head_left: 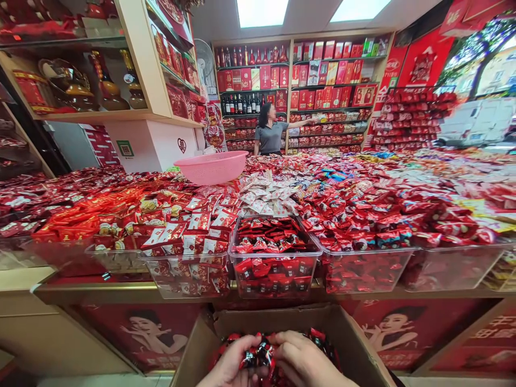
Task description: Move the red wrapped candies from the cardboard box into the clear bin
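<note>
Both hands are down inside an open cardboard box (pixel 363 344) at the bottom of the head view. Small red and black wrapped candies (pixel 262 352) fill the part of it that shows. My left hand (pixel 234 359) curls around several of these candies from the left, thumb on top. From the right, my right hand (pixel 300 357) bends its fingers over the same bunch. Just beyond the box, a clear plastic bin (pixel 278 258) holds similar red and black packets, its rim standing above them.
Clear bins of wrapped sweets line the counter edge (pixel 237 294). A pink plastic basin (pixel 212 167) rests on the sweets behind. A person in a grey shirt (pixel 271 137) stands near the back shelves, one arm stretched right. A wooden shelf unit (pixel 139 54) rises at left.
</note>
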Demonstrator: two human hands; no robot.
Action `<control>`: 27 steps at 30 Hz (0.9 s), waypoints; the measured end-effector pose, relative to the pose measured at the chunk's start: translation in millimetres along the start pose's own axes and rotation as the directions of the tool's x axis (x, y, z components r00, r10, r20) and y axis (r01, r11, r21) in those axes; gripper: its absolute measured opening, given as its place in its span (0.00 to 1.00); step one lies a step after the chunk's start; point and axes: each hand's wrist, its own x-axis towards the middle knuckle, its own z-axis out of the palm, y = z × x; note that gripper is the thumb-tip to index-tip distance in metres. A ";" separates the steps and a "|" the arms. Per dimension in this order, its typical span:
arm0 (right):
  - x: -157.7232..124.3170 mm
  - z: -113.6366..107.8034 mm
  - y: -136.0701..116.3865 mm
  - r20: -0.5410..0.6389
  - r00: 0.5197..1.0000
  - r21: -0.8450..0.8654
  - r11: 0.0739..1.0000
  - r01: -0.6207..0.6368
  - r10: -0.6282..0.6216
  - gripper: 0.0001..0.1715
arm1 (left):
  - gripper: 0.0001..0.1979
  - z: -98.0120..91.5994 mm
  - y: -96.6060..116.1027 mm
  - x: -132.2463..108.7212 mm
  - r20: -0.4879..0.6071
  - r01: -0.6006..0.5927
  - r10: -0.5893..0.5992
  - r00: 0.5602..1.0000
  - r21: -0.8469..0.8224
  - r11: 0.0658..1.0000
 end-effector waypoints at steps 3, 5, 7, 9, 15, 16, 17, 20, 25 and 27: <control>-0.4 -10.3 -5.4 -0.141 0.987 -0.087 0.994 0.070 -0.081 0.11 | 0.12 12.7 2.4 -12.2 0.059 -0.107 0.113 0.992 -0.099 0.989; -0.7 -18.8 -10.0 -0.244 0.965 -0.108 0.992 0.068 -0.093 0.12 | 0.09 24.6 5.0 -25.4 0.085 -0.270 0.283 0.955 -0.133 0.954; -0.7 -27.2 -14.4 -0.346 0.935 -0.109 0.993 0.046 -0.081 0.13 | 0.08 37.1 9.2 -40.3 0.158 -0.417 0.429 0.889 -0.107 0.903; -0.1 -34.5 -17.8 -0.422 0.905 -0.091 0.996 0.021 -0.057 0.13 | 0.08 47.9 14.7 -53.6 0.209 -0.504 0.505 0.838 -0.062 0.862; 6.2 -47.1 -21.0 -0.484 0.871 -0.194 0.981 -0.010 -0.087 0.22 | 0.05 61.7 23.8 -68.5 0.219 -0.608 0.593 0.775 0.002 0.794; 6.9 -48.1 -20.9 -0.469 0.876 -0.236 0.972 -0.002 -0.112 0.23 | 0.05 61.8 23.5 -68.3 0.216 -0.612 0.598 0.771 -0.005 0.791; 7.3 -48.9 -20.8 -0.449 0.884 -0.264 0.964 0.006 -0.129 0.23 | 0.05 61.6 22.9 -67.8 0.217 -0.612 0.599 0.770 -0.010 0.791; 6.8 -49.9 -21.4 -0.396 0.912 -0.272 0.962 0.000 -0.112 0.20 | 0.05 59.3 21.1 -66.0 0.222 -0.608 0.592 0.775 0.004 0.794; 0.9 -49.7 -24.3 -0.258 0.956 -0.344 0.938 0.041 -0.136 0.18 | 0.05 51.4 19.7 -63.6 0.204 -0.587 0.569 0.797 0.037 0.809; -1.4 -52.9 -27.0 -0.181 0.963 -0.380 0.917 0.120 -0.201 0.20 | 0.05 47.5 18.3 -63.2 0.219 -0.552 0.534 0.816 0.026 0.833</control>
